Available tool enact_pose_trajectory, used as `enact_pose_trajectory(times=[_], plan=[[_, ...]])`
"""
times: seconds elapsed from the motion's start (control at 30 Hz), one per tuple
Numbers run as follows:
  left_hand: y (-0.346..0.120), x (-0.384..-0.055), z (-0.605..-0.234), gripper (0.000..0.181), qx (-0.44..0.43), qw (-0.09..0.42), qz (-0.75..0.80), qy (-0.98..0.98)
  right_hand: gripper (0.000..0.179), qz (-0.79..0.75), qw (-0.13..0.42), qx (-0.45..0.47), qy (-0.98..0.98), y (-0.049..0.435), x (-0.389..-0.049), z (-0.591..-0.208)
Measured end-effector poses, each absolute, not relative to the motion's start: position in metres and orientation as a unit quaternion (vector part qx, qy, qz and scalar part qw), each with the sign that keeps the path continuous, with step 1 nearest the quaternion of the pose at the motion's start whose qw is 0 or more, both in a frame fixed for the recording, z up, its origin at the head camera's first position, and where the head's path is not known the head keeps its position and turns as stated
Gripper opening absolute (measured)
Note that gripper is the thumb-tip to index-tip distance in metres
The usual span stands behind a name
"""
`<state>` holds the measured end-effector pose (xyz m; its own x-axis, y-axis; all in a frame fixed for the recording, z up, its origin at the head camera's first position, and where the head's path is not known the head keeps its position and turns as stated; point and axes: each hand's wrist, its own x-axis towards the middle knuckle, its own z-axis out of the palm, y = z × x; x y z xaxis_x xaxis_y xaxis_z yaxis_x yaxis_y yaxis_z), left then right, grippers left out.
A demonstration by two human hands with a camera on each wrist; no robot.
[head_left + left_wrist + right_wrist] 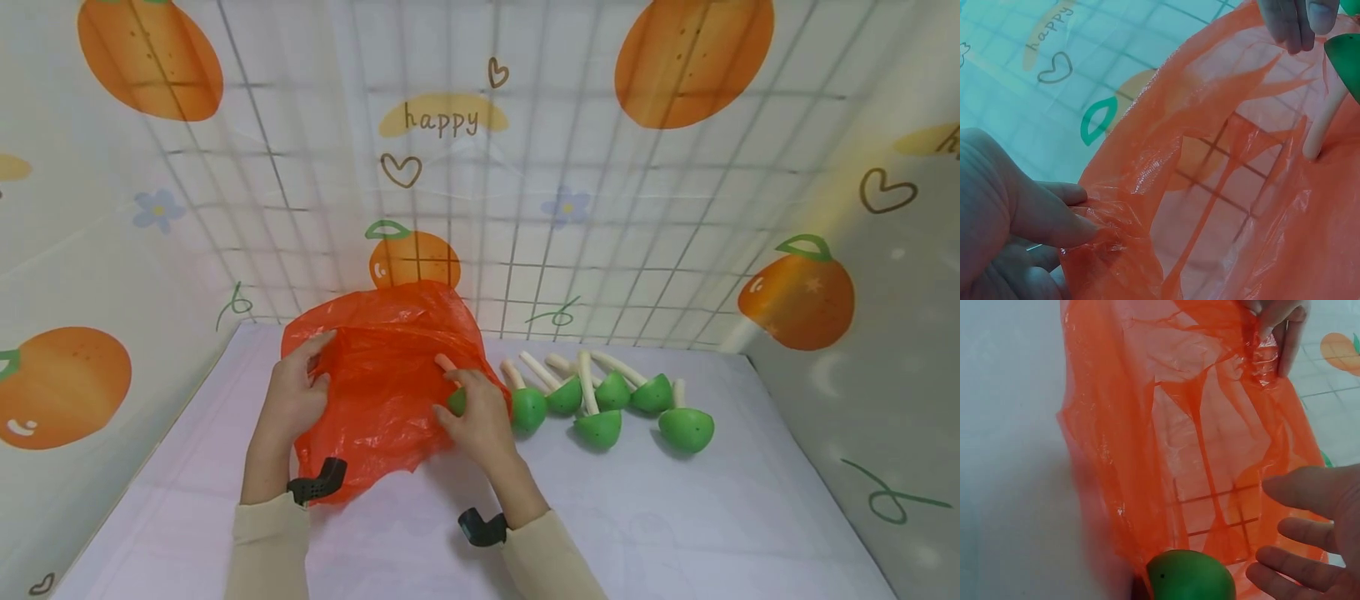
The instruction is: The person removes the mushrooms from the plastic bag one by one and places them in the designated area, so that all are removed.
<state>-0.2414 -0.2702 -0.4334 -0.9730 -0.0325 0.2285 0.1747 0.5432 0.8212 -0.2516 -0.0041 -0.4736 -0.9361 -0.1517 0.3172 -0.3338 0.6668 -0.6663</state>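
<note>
An orange-red plastic bag (375,400) lies spread with its mouth opened. My left hand (296,392) pinches the bag's edge between thumb and fingers, as the left wrist view shows closely. My right hand (480,417) is at the bag's right side, its thumb and fingers spread apart in the right wrist view. Close to those fingers is a mushroom-like piece with a green half-dome cap (1191,576) and a pale stem (1322,128). That piece lies at the bag, partly hidden by the hand in the head view.
Several more mushroom-like pieces (686,429) with green caps and cream stems lie on the pale table (675,525) to the right. Behind stands a wire grid (517,258) covered by a printed sheet. Similar sheets hang at both sides.
</note>
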Motion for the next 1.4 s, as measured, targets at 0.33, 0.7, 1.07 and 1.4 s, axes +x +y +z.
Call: enact_pose_trajectory(times=[0.33, 0.7, 1.07, 1.4], plan=[[-0.27, -0.24, -0.434, 0.064, -0.047, 0.11, -0.478, -0.87, 0.046, 0.385, 0.106, 0.123, -0.908, -0.01, -0.256, -0.478], [-0.268, -0.24, -0.435, 0.065, -0.046, 0.112, -0.485, -0.866, 0.046, 0.385, 0.103, 0.109, -0.911, -0.013, -0.257, -0.482], [-0.268, -0.238, -0.435, 0.064, -0.04, 0.108, -0.484, -0.868, 0.039, 0.392, 0.109, 0.102, -0.908, -0.019, -0.258, -0.487], [-0.267, -0.238, -0.436, 0.064, -0.033, 0.105, -0.487, -0.867, 0.036, 0.36, 0.132, 0.081, -0.92, -0.019, -0.259, -0.493]])
